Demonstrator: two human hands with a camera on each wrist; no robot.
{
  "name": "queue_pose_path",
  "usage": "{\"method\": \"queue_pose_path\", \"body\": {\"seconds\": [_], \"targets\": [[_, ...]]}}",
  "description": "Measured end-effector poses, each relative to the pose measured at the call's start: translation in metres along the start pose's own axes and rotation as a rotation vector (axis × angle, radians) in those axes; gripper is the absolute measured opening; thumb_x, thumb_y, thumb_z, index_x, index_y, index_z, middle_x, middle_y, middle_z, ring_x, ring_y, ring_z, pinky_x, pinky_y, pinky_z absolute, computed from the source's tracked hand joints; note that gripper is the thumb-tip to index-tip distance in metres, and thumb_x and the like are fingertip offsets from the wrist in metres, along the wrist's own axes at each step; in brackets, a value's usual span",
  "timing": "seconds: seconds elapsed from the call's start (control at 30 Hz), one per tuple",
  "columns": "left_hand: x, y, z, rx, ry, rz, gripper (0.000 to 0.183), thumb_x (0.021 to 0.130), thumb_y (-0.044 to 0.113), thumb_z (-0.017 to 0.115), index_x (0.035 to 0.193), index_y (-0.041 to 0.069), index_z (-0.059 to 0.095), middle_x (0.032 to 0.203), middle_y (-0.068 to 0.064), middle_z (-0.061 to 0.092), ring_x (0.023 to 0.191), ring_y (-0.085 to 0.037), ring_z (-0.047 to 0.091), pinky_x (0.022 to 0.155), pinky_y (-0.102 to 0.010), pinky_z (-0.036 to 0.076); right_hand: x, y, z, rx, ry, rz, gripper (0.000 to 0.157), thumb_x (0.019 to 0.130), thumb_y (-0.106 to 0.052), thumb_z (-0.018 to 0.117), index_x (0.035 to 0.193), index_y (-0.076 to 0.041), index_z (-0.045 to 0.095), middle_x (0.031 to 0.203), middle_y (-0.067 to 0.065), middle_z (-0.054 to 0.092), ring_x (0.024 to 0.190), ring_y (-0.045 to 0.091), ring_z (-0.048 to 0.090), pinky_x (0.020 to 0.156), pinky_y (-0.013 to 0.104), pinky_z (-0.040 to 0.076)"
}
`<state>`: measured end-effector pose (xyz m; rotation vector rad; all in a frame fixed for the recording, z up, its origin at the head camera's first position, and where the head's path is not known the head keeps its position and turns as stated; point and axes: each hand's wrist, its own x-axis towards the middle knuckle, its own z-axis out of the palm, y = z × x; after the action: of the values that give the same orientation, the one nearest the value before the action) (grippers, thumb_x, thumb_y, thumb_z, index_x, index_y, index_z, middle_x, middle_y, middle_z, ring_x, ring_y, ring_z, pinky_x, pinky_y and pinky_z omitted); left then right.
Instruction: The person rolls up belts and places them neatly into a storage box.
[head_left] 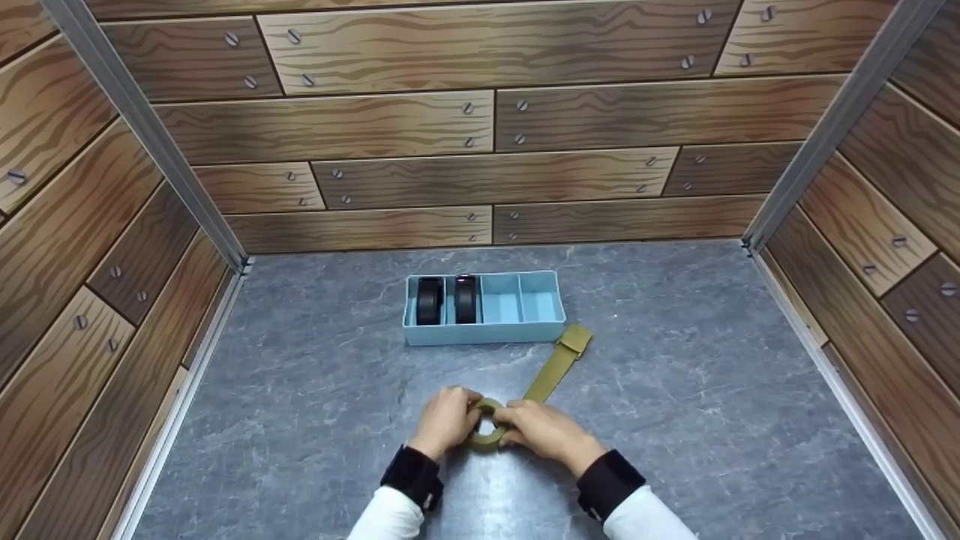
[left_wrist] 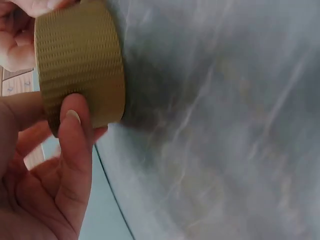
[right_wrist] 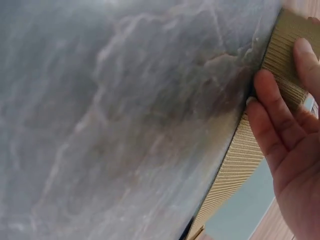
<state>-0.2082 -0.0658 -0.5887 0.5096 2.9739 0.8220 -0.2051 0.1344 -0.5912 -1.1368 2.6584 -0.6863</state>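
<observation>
An olive webbing belt point(head_left: 549, 375) is partly wound into an open-centred coil, standing on edge on the grey tabletop. Its loose tail runs up and right from the coil to a square buckle point(head_left: 574, 339) near the box corner. My left hand point(head_left: 444, 421) grips the coil's left side; in the left wrist view its thumb and fingers pinch the ribbed band point(left_wrist: 82, 65). From the right, my right hand point(head_left: 551, 433) holds the coil where the tail leaves it. Its fingertips point(right_wrist: 267, 87) press against the webbing in the right wrist view.
Beyond the hands stands a light blue box point(head_left: 487, 334) with several compartments in a row. Two black rolls point(head_left: 429, 301) sit upright in its two left compartments; the two right ones hold nothing. Wood-patterned walls point(head_left: 405, 124) with metal corner rails enclose the tabletop point(head_left: 315, 360).
</observation>
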Motion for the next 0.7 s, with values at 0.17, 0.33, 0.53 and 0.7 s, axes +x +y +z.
{"method": "queue_pose_path", "body": {"seconds": [0.17, 0.33, 0.53, 0.7], "targets": [[-0.0033, 0.0022, -0.0011, -0.064, 0.0, -0.091, 0.019, 0.082, 0.005, 0.07, 0.1, 0.01, 0.078, 0.097, -0.008, 0.073, 0.082, -0.025, 0.068, 0.066, -0.036, 0.053, 0.0007, -0.0009, 0.0004, -0.001, 0.009, 0.012, 0.016, 0.087, -0.034, 0.07, 0.095, -0.021, 0.065, 0.084, -0.011, 0.054, 0.071, 0.005, 0.051, 0.062, 0.025, 0.046], [0.0023, 0.0041, -0.0059, -0.031, -0.056, -0.058, 0.022, 0.081, 0.003, 0.07, 0.096, 0.016, 0.079, 0.098, -0.005, 0.074, 0.084, -0.026, 0.068, 0.068, -0.038, 0.052, 0.0003, 0.0003, -0.0006, 0.009, -0.006, 0.005, 0.027, 0.087, -0.035, 0.07, 0.11, -0.02, 0.07, 0.088, -0.01, 0.057, 0.073, 0.004, 0.053, 0.064, 0.025, 0.047], [0.0035, 0.0052, -0.0036, 0.057, -0.051, -0.02, 0.013, 0.082, 0.01, 0.073, 0.091, 0.017, 0.078, 0.093, -0.003, 0.073, 0.079, -0.026, 0.067, 0.065, -0.039, 0.052, -0.0003, -0.0002, 0.0016, -0.045, 0.002, -0.002, 0.021, 0.088, -0.035, 0.069, 0.102, -0.02, 0.07, 0.086, -0.009, 0.057, 0.074, 0.006, 0.054, 0.064, 0.025, 0.047], [-0.0004, 0.0098, -0.0036, 0.015, -0.035, -0.096, 0.024, 0.08, 0.007, 0.075, 0.103, 0.012, 0.077, 0.1, -0.01, 0.072, 0.087, -0.032, 0.068, 0.072, -0.043, 0.054, -0.0006, -0.0018, 0.0029, -0.082, 0.029, 0.014, 0.019, 0.088, -0.036, 0.069, 0.098, -0.02, 0.07, 0.085, -0.007, 0.06, 0.073, 0.008, 0.056, 0.065, 0.027, 0.049]]}}
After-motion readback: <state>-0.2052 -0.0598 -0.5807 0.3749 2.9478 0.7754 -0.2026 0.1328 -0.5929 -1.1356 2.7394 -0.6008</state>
